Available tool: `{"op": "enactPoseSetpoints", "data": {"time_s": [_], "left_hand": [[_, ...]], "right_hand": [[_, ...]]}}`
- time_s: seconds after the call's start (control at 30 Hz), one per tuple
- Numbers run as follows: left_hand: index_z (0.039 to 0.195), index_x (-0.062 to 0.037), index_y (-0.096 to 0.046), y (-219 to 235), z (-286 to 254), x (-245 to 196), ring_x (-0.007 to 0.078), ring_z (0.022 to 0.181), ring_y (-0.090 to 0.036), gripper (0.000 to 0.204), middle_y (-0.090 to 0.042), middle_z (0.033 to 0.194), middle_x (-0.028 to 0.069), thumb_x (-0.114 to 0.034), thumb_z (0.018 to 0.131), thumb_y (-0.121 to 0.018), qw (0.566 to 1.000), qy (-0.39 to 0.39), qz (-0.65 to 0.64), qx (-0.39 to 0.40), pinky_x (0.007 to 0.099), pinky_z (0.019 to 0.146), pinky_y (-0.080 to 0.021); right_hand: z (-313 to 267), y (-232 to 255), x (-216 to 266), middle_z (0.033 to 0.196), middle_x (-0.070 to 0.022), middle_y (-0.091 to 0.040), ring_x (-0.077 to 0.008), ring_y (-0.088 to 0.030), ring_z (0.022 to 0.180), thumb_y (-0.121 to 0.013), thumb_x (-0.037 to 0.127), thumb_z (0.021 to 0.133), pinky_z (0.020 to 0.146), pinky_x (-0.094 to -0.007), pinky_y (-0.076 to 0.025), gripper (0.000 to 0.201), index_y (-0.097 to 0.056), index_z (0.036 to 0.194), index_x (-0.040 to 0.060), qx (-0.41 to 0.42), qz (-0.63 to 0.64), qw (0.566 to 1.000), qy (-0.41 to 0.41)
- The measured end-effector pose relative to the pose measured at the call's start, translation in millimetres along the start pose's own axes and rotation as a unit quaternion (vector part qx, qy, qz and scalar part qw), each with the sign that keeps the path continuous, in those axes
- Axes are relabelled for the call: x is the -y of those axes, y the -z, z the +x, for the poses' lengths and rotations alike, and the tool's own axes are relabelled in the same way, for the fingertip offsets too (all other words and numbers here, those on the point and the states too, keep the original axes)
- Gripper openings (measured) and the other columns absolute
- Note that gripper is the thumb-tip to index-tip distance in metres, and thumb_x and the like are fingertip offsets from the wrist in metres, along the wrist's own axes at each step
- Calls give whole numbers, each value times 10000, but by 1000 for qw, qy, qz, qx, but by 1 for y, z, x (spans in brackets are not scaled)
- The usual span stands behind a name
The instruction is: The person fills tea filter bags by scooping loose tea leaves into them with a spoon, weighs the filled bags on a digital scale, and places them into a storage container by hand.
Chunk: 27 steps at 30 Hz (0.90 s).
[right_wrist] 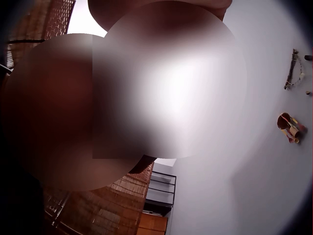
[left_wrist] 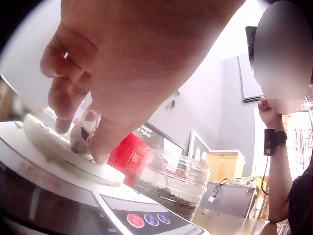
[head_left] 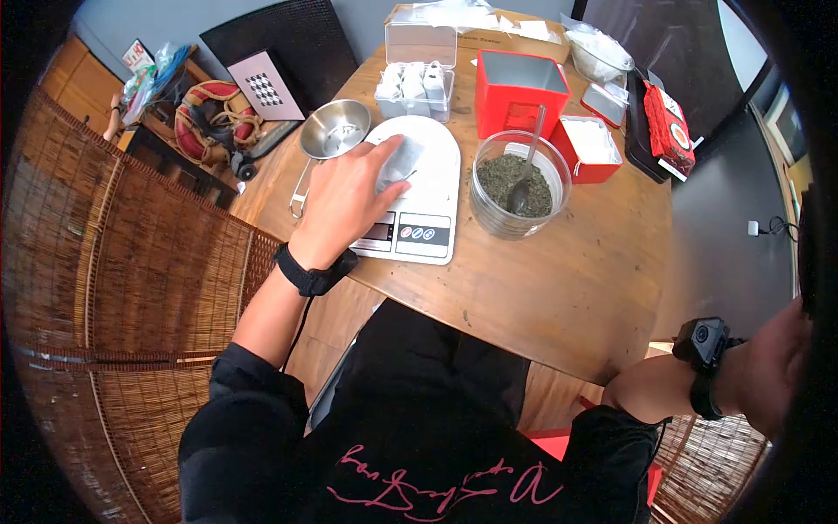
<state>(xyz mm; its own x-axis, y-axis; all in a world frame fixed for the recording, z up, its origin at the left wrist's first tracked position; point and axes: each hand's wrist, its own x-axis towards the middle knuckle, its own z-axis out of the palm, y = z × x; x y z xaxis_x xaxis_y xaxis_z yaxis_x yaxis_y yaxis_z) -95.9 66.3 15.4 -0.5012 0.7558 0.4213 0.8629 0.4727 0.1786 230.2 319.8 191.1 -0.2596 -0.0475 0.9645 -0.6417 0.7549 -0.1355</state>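
Note:
My left hand (head_left: 345, 194) is over the white kitchen scale (head_left: 441, 196), thumb and fingers pinching a small translucent tea bag (head_left: 401, 164) on its platform. In the left wrist view, dark matter shows inside the bag between the fingertips. A steel cup (head_left: 323, 138) with a wire handle stands just left of the scale. To its right is a clear plastic tub (head_left: 515, 229) of dried green leaves, a metal spoon (head_left: 521, 194) standing in it. My right hand (left_wrist: 269, 112) is raised beside the face, away from the table; its fingers are mostly hidden.
Behind the scale sits a clear lidded box (head_left: 415, 106) of white packets. A tall red box (head_left: 506, 105) and a low red box (head_left: 594, 153) stand behind the tub. A bowl of white bags (head_left: 598, 54) is at the back. A woven screen (head_left: 157, 236) borders the left.

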Motion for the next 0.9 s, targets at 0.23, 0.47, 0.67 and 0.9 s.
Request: {"op": "enactPoseSetpoints", "data": {"time_s": [0.23,0.47,0.67,0.9], "left_hand": [[1224,-114,-725,5,9,-1,371,821,-707,356,-736,988,149,-242,891,-731,999,11,19,35,470,715,-551],[1203,-90,-704,17,66,1,325,714,-708,323,-732,912,172,-248,923,-679,999,-14,42,-28,445,688,-540],[1180,-108,-712,4,125,8,383,833,-718,302,-729,830,199,-316,979,-625,998,-22,63,21,492,734,-544],[1151,-128,-755,-23,156,23,369,913,-733,310,-762,888,167,-338,984,-598,986,-47,126,101,480,823,-570]], "right_hand": [[1,-11,6,520,14,-306,-122,-227,466,-253,427,1127,504,-296,-221,551,-529,790,89,-26,60,997,-27],[5,30,15,535,10,-331,-122,-245,477,-248,435,1125,516,-298,-229,544,-543,814,102,86,-25,994,-56],[2,22,16,532,15,-325,-125,-246,471,-252,440,1125,509,-295,-227,534,-519,794,118,33,26,998,-43],[4,35,17,535,9,-346,-124,-255,468,-241,442,1127,505,-295,-238,550,-574,844,110,59,24,997,-36]]}}
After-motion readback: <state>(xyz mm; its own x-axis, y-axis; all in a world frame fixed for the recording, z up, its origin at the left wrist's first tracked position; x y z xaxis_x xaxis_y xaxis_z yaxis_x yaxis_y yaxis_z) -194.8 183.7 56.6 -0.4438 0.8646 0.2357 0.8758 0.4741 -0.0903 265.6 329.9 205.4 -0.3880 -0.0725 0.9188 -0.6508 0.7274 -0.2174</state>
